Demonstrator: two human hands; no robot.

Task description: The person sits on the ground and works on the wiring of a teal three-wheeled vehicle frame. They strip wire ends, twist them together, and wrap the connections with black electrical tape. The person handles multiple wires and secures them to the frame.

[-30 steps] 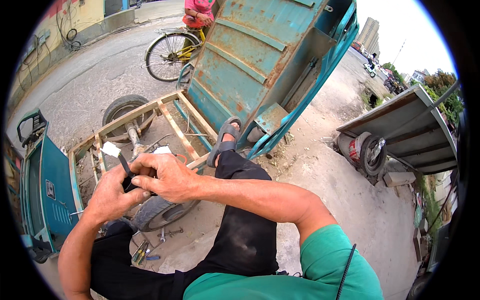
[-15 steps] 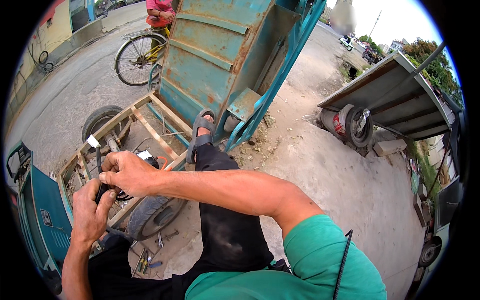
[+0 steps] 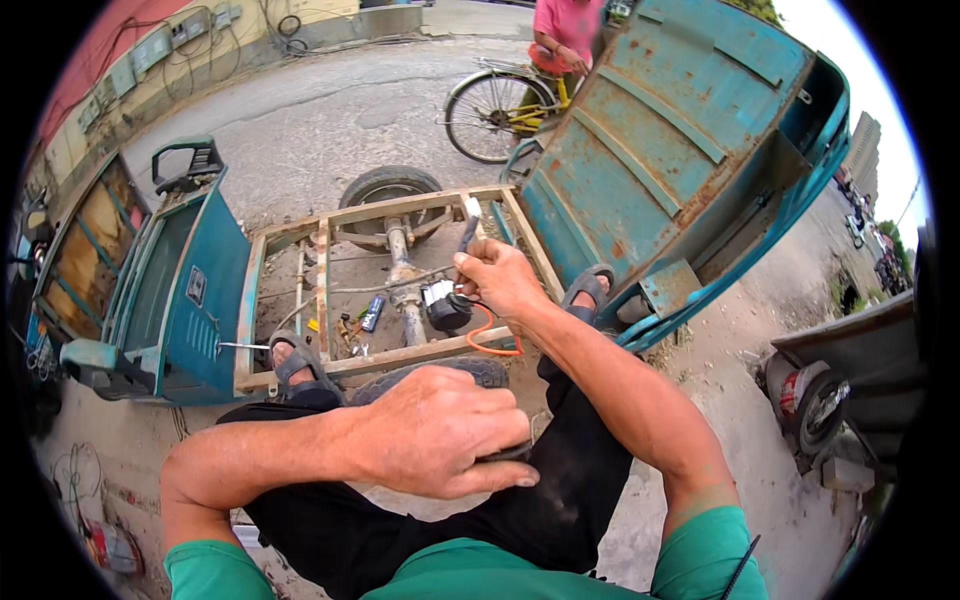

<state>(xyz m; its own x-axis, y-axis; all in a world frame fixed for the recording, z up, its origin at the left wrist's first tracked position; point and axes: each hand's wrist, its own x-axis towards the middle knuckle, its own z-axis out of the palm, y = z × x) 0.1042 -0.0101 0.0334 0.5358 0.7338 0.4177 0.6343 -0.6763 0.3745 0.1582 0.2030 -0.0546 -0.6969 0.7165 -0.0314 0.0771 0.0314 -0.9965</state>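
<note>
A: Please, where is the black cable (image 3: 469,238)?

B: It is in the right hand (image 3: 507,284). The thumb and forefinger are pressed together and pinch it near its lower part. The cable rises above these fingers, a little tilted, with a white end (image 3: 472,207) on top.

A: And what is near to this hand?

B: Just below the fingers there is a black round part (image 3: 449,313), with white blocks (image 3: 437,291) at its upper side. An orange wire (image 3: 497,349) makes a curve to the right of it. Beyond them lies the frame (image 3: 323,280).

A: How is the left hand (image 3: 430,430)?

B: It is nearer to the body, above the black trousers (image 3: 575,470), apart from the cable. Its fingers are curled, and with the thumb they pinch a dark piece (image 3: 508,453). The hand covers most of it, so I cannot tell its kind.
</note>
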